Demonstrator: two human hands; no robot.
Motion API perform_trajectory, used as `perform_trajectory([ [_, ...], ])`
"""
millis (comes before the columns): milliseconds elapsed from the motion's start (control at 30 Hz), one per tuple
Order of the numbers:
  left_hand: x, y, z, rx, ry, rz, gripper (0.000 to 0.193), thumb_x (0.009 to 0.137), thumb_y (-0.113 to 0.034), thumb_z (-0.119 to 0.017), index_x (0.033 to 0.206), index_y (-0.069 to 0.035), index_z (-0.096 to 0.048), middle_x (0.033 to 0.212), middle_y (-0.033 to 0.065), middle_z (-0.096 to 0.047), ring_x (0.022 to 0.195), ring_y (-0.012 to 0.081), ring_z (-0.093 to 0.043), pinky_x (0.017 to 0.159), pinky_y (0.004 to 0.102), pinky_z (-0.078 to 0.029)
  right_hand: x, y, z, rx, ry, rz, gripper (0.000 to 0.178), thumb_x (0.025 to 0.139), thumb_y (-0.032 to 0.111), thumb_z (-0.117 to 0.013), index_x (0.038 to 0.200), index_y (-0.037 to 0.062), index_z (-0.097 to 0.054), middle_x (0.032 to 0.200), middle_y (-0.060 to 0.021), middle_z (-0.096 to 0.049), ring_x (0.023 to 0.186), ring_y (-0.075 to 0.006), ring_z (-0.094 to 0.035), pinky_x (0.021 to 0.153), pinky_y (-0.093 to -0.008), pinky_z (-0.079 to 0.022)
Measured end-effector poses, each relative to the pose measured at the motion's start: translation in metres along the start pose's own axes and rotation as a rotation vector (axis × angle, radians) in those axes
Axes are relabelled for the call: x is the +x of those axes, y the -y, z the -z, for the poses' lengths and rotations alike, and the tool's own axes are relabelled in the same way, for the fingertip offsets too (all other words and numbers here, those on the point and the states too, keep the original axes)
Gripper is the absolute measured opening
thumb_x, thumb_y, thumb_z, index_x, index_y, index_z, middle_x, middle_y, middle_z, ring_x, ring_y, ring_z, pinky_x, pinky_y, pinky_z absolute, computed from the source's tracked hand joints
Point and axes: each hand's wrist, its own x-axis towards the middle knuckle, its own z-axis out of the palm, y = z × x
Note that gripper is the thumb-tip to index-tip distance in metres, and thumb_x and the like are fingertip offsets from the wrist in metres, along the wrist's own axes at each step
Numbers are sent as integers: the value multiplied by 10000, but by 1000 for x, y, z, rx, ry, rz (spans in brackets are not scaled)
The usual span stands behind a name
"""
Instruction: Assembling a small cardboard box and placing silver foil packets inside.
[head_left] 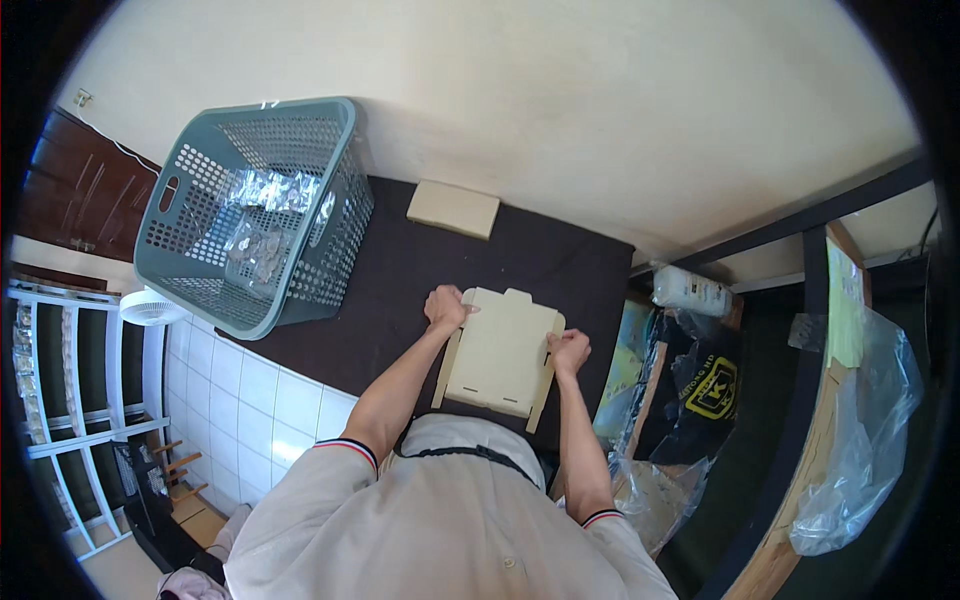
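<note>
A cream cardboard box blank [502,345], partly folded, lies on the dark tabletop close in front of my body. Its side flaps stand out along the left and right edges, and two small slots show near its near edge. At the far left corner my left hand [446,308] has its fingers closed on the cardboard, thumb toward the panel. My right hand [569,352] pinches the upper part of the right side. Beyond them, near the wall, lies a flat closed cardboard box [454,207] of similar colour.
A grey-green perforated laundry basket [345,200] with clear plastic packets [262,250] stands at the table's left. The dark table [390,260] meets the wall behind. Right of it are a white plastic-wrapped bundle [690,290], a dark frame, and a hanging clear plastic bag [860,440].
</note>
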Motion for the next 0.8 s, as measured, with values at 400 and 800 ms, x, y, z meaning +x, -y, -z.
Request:
perform_trajectory([
  [400, -12, 2, -12, 27, -72, -192, 327, 814, -300, -887, 853, -17, -727, 871, 218, -756, 891, 418, -747, 781, 512, -561, -2, 6, 4, 95, 96, -25, 220, 772, 120, -889, 838, -32, -743, 741, -139, -760, 716, -259, -765, 725, -396, -589],
  [800, -25, -18, -57, 487, -290, -433, 125, 824, -64, -695, 887, 25, -755, 982, 217, -725, 938, 365, -752, 825, 442, -610, -12, 28, -5, -42, 24, -9, 176, 819, 134, -835, 863, -20, -761, 813, -213, -759, 812, -404, -761, 792, -502, -589],
])
